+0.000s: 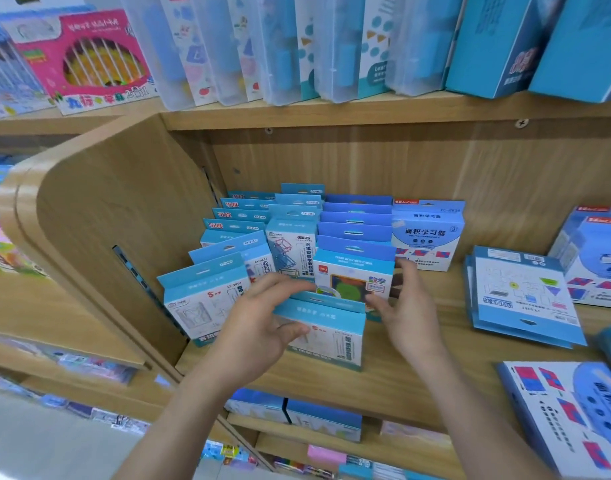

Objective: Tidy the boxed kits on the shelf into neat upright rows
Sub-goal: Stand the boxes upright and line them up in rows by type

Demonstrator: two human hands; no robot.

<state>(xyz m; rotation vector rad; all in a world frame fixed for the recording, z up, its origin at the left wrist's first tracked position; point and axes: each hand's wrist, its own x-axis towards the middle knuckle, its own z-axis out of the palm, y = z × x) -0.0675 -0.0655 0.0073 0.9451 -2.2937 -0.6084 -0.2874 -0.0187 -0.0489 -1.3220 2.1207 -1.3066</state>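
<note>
Left hand (262, 320) grips the front boxed kit (326, 336), fingers over its top hang tab and thumb on the printed face. Right hand (406, 306) is held apart from the left, fingers spread and straight beside the kit's right end. Whether it touches that kit or the maths kit (352, 275) just behind cannot be told.

The held kit stands on its base towards the front edge of the shelf board (383, 386), ahead of the rows that run to the back panel, and sits slightly askew to them.

Assessment: the step in hand is seating this kit at the head of a row. The next move calls for squaring it against the maths kit, pressing it back until flush, and steadying the right end.

Outstanding: flat kits (520, 299) lie face up near the right end of the board, not yet stood up.
</note>
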